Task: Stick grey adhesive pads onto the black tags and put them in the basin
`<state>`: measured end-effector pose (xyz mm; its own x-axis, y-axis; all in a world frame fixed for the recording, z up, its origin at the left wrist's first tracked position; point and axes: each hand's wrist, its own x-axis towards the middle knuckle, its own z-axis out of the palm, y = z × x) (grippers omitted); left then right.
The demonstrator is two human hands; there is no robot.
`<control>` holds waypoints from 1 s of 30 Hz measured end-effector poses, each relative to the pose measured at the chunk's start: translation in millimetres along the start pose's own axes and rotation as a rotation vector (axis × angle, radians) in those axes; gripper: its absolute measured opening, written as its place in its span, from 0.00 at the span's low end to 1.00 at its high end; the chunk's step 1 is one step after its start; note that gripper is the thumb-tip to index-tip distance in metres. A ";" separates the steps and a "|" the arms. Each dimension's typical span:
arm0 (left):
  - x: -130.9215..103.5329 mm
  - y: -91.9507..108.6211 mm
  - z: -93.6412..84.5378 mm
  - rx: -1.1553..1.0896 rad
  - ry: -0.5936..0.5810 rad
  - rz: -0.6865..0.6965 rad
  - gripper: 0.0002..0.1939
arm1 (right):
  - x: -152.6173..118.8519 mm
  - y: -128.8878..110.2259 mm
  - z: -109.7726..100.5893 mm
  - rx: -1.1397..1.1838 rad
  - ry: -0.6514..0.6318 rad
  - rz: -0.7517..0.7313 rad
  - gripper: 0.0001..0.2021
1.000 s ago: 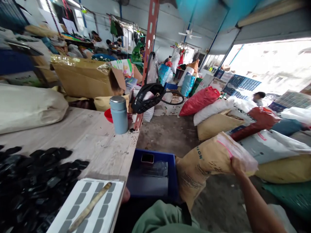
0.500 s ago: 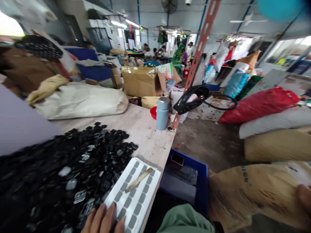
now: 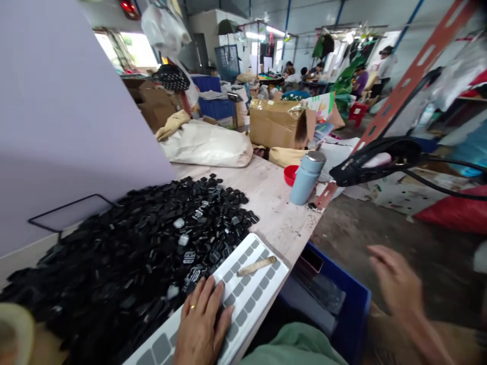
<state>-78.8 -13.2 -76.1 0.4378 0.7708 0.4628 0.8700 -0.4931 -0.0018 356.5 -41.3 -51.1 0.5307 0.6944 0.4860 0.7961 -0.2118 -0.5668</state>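
My left hand (image 3: 203, 319), a ring on one finger, lies flat with its fingers stretched over a stack of white sheets (image 3: 279, 276) printed with rows of grey rounded squares. Across the upper part of the sheets rests a short, worn, brownish strip (image 3: 256, 265). Beside them spreads a big heap of small black pieces (image 3: 140, 253), a few showing white marks or pale faces. My right hand (image 3: 399, 284) hangs in the air to the right of the table, slightly blurred. Its fingers are extended, and I see nothing held in it.
A blue bin (image 3: 363, 304) holding a phone and clear plastic stands below the table's right edge. Near the corner are a blue flask (image 3: 306, 177), a red bowl (image 3: 291, 175) and a slanted red metal post (image 3: 403, 86) with a black bag (image 3: 376, 159). People work far behind.
The view has swung left. My right hand, earlier at the right edge by the brown sack, now shows fully in the air near the blue bin. My left hand stays on the sheets.
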 end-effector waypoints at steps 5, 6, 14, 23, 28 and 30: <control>-0.5 3.9 -6.8 0.004 -0.033 0.000 0.21 | -24.7 -129.4 65.6 0.384 -0.575 -0.682 0.13; -0.2 4.7 -7.8 0.007 -0.040 -0.002 0.21 | -30.6 -152.1 73.2 0.355 -0.664 -0.778 0.13; -0.2 5.4 -15.3 -0.108 -0.084 -0.073 0.20 | -54.0 -194.9 94.7 0.147 -0.832 -0.852 0.05; -13.7 -6.2 -56.4 -0.281 0.156 -0.296 0.13 | -49.7 -191.4 98.4 0.221 -0.843 -0.847 0.09; -80.7 -25.8 -81.5 -0.023 0.101 -0.378 0.13 | -40.0 -185.5 106.6 0.308 -0.832 -0.713 0.12; -115.8 -29.0 -90.3 0.057 0.065 -0.453 0.12 | -34.6 -179.8 110.2 0.312 -0.799 -0.650 0.14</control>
<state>-175.2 -124.6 -49.6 -0.0029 0.8759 0.4825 0.9823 -0.0878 0.1653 163.0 48.5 -39.2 -0.4012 0.8830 0.2437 0.6879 0.4661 -0.5563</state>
